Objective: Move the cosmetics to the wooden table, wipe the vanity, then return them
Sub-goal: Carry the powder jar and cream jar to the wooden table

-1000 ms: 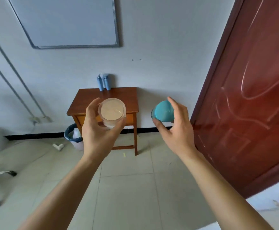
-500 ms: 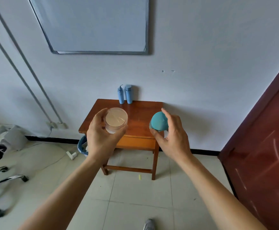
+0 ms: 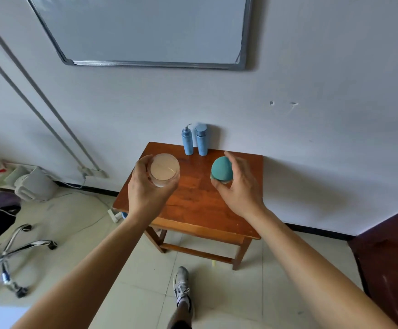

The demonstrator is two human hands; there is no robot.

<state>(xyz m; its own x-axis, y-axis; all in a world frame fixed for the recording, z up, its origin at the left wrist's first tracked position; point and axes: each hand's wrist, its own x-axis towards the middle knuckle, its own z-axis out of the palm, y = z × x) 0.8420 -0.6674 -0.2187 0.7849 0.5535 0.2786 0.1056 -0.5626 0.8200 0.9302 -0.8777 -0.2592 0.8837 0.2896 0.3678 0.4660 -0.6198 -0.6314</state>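
My left hand (image 3: 146, 191) grips a clear round jar with a pale lid (image 3: 164, 169), held above the left half of the small wooden table (image 3: 193, 200). A jar with a teal domed lid (image 3: 221, 171) is held from the right by my right hand (image 3: 238, 188), above the table's right half. Two light blue bottles stand at the table's back edge by the wall: a pump bottle (image 3: 187, 141) and a capped bottle (image 3: 201, 140). The vanity is out of view.
A whiteboard (image 3: 141, 29) hangs on the wall above. An office chair base (image 3: 15, 255) and a white appliance (image 3: 34, 184) sit on the floor at left. A dark red door (image 3: 390, 257) is at right. My shoe (image 3: 182, 286) is on the tiles.
I have walked closer to the wooden table and turned left; the door slid to the right edge. Both hands with their jars now hover over the tabletop.
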